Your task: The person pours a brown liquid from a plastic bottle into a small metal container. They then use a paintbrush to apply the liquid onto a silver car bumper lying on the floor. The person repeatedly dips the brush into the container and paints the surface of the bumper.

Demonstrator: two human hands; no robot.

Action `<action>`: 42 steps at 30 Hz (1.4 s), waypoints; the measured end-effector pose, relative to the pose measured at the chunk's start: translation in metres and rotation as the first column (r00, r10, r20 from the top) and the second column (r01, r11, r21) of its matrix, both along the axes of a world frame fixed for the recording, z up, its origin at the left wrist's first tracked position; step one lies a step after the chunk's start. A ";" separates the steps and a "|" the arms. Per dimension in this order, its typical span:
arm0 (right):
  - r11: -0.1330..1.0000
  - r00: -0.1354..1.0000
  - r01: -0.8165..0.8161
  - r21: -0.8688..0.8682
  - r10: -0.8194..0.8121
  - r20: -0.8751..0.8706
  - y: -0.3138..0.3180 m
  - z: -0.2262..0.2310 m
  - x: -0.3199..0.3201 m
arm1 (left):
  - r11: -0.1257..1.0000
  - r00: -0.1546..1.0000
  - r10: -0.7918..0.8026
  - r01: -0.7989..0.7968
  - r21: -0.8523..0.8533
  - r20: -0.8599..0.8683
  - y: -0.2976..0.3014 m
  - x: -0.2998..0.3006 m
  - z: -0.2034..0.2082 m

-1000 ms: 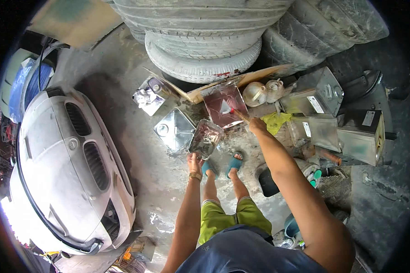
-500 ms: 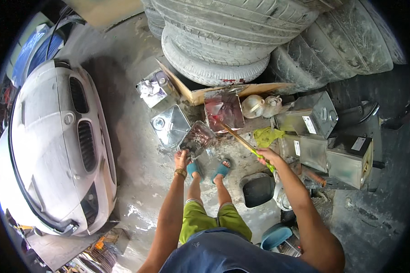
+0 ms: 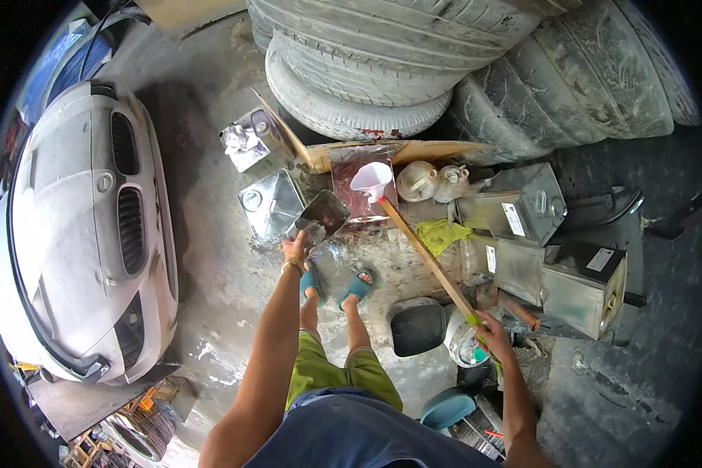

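My right hand [image 3: 493, 335] is closed round the green-wrapped end of a long wooden stick [image 3: 429, 256]. At the stick's far end is a white funnel-shaped cup [image 3: 372, 179] with a red neck; I cannot tell how it is fixed. The cup hangs over the open square tin [image 3: 352, 204], which is reddish inside. In my left hand [image 3: 295, 246] is the near edge of a dark, open rectangular container [image 3: 324, 216], tilted. It lies between the open tin and a closed silver tin [image 3: 267, 204] on the left.
Stacked tyres [image 3: 359, 101] stand behind a cardboard sheet [image 3: 437, 150]. Round jugs [image 3: 418, 181], a yellow-green cloth [image 3: 441, 234] and metal tins [image 3: 515, 207] sit to the right. A black bucket [image 3: 418, 327] is near my feet. A car bumper [image 3: 70, 234] fills the left.
My right hand has pulled back toward me, and the white cup has risen out of the open tin. My left hand has tipped the dark container more steeply.
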State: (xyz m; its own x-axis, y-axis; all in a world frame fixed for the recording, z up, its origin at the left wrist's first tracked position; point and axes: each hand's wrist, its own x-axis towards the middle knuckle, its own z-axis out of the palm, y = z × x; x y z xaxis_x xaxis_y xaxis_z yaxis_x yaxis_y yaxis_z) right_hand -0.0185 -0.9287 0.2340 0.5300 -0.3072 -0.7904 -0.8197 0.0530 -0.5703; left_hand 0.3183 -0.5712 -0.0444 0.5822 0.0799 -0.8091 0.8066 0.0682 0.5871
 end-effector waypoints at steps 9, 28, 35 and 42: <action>0.887 0.996 -0.087 -0.453 0.077 -0.040 -0.021 0.064 -0.043 | 0.985 0.984 -0.171 0.172 -0.019 0.045 -0.069 0.026 -0.052; 0.966 0.984 -0.005 -0.258 -0.041 -0.172 -0.030 0.052 0.010 | 0.999 0.985 -0.038 0.031 0.044 0.171 -0.020 0.031 -0.004; 0.599 0.840 -0.518 -0.611 0.491 -0.230 -0.007 -0.097 0.149 | 0.986 0.986 0.105 -0.087 -0.141 0.126 0.005 0.024 0.022; 0.562 0.701 -0.686 -0.461 0.345 -0.624 0.048 -0.165 0.305 | 0.985 0.986 0.119 -0.103 -0.135 0.117 0.037 0.013 0.035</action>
State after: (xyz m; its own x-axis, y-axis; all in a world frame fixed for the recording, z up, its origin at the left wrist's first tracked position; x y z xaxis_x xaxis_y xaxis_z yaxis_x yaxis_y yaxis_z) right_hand 0.2866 -0.8804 0.0694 0.4313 -0.5836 -0.6880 -0.7206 -0.6817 0.1265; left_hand 0.3311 -0.5342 -0.0091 0.6721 0.0507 -0.7387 0.7110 0.2343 0.6630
